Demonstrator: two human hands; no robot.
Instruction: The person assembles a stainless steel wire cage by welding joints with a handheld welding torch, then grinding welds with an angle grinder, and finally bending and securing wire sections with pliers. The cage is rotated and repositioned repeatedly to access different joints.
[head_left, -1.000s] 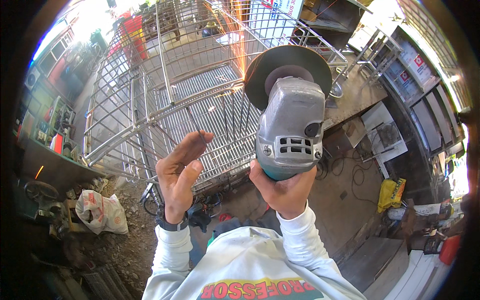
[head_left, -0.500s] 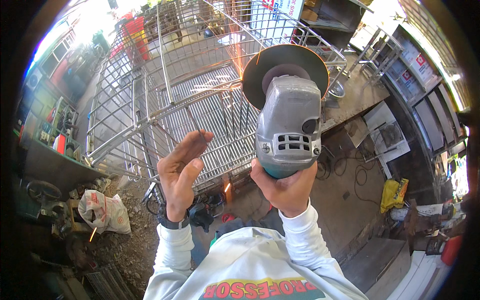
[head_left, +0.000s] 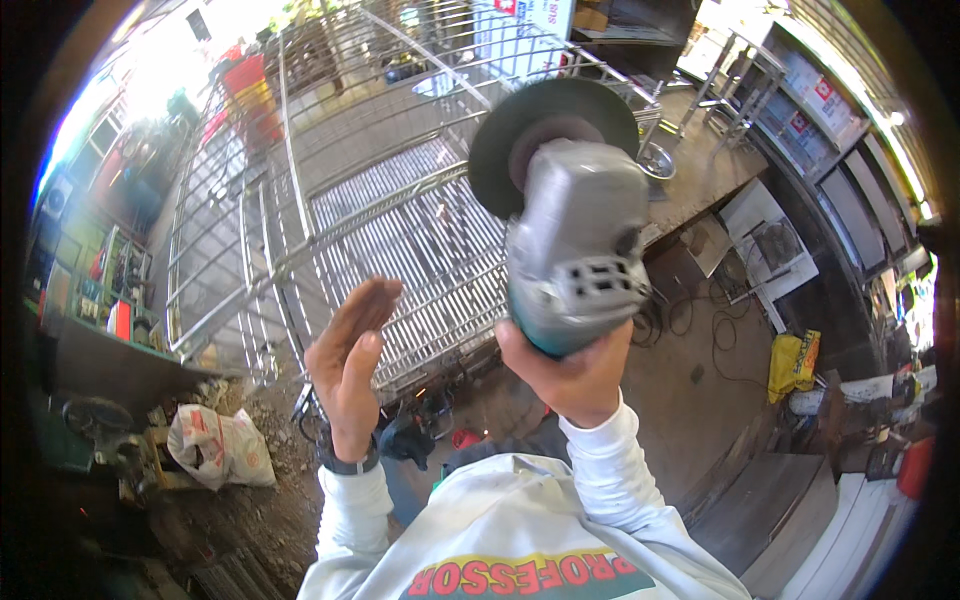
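Note:
My right hand (head_left: 575, 375) grips the rear of a grey angle grinder (head_left: 575, 250), held up with its dark round disc (head_left: 545, 135) over a large steel grille frame (head_left: 400, 220). My left hand (head_left: 350, 365) is raised beside the grinder, palm flat, fingers straight and together, holding nothing and not touching the tool. A dark watch sits on the left wrist. Both arms wear white sleeves.
A white sack (head_left: 215, 445) lies on rubble at the lower left. Black cables (head_left: 700, 315) trail over the concrete floor at the right, near a yellow bag (head_left: 792, 362). Small tools (head_left: 420, 430) lie on the ground below the frame. Shelves line the left side.
The grinder has stayed raised in my right hand, shifting slightly right and tilting. The sparks seen earlier near the disc are gone. My left hand keeps its raised flat pose.

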